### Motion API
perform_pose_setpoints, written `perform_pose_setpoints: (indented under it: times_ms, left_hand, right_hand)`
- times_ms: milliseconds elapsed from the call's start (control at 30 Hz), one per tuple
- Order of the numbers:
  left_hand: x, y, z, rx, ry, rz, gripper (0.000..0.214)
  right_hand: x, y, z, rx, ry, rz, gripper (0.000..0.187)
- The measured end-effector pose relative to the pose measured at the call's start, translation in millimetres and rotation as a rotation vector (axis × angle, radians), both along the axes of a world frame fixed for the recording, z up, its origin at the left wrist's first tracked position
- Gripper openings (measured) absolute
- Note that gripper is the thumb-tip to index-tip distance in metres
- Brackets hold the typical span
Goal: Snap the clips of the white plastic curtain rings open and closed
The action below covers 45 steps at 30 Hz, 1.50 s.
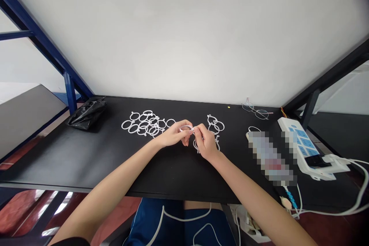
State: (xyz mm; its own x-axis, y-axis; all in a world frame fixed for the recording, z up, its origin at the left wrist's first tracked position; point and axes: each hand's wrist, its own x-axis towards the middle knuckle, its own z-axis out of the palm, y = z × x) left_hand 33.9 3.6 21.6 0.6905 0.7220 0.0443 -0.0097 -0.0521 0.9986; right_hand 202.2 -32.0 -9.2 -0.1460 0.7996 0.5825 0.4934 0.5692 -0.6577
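Observation:
Over the middle of the black desk, I hold a white plastic ring (186, 125) with both hands. The fingers and thumb of my left hand (172, 134) are closed around its left side. My right hand (206, 144) pinches its right end, and the fingertips cover the joint there. To the left lies a loose pile of similar white rings (143, 127), several with small knobs. More rings (213, 120) lie behind my right hand. A further bunch lies under that hand, partly hidden by it.
A black plastic bag (88, 114) sits at the back left of the desk (115, 165). On the right are eyeglasses (256, 112), a blurred phone-like device (271, 157) with a cable, and a white power strip (302, 142) with plugs. White cables (357, 200) hang over the front right edge.

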Motion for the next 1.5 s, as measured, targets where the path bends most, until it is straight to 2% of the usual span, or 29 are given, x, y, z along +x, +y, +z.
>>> perform_pose_setpoints:
  times_ms: [300,733,1067,1267,1500]
  left_hand:
    - [-0.9,0.8,-5.2,0.066,0.021,0.032,0.032]
    - [0.5,1.4,-9.9,0.054,-0.035,0.029,0.032]
    - [-0.6,2.1,-8.2,0.083,-0.002,0.031,0.031]
    - [-1.8,0.3,-3.1,0.101,0.051,0.056,0.033]
    - [-0.8,-0.6,-2.9,0.058,0.018,0.071,0.032]
  right_hand:
    - [-0.4,2.1,1.0,0.065,-0.048,-0.02,0.028]
    - [-6.1,-0.2,-8.0,0.021,0.012,-0.049,0.025]
    - [-5.1,0.1,-5.5,0.022,0.007,-0.035,0.025]
    - [-4.8,-1.2,-3.5,-0.017,0.045,-0.016,0.027]
    - [-3.5,-4.0,-0.4,-0.122,0.077,0.016,0.029]
